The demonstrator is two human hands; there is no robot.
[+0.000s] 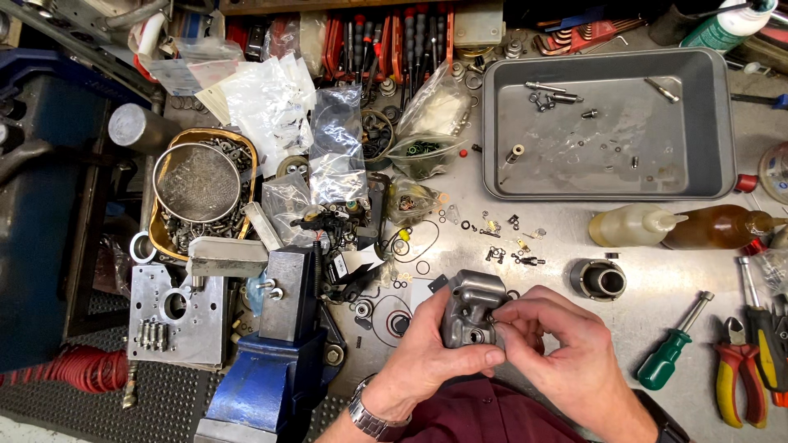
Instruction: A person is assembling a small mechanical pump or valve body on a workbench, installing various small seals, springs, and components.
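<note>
- Nearest the person, over the bench edge: left hand [427,349] clamped around a grey cast metal housing [470,308], held just above the worktop; right hand [566,349] with fingertips pinched together at a port on the housing's side, whatever they pinch being too small to see.
- Progress, by my judgement: mid-assembly or strip-down; loose o-rings and small fittings [505,246] lie unfitted on the bench just beyond.
- Right of those: metal sleeve [597,280], green-handled screwdriver [671,349], red-and-yellow pliers [739,369].
- Left: blue vise [275,361].
- Farther left: brass-coloured bowl [164,238] holding washers and nuts, with a mesh strainer [197,182] resting in it.
- Far right: grey tray [714,131], mostly bare, holding a few pins and screws.

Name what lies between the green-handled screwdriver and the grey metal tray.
Head view: a short metal cylinder and two lying oil bottles between green-handled screwdriver and grey tray.
</note>
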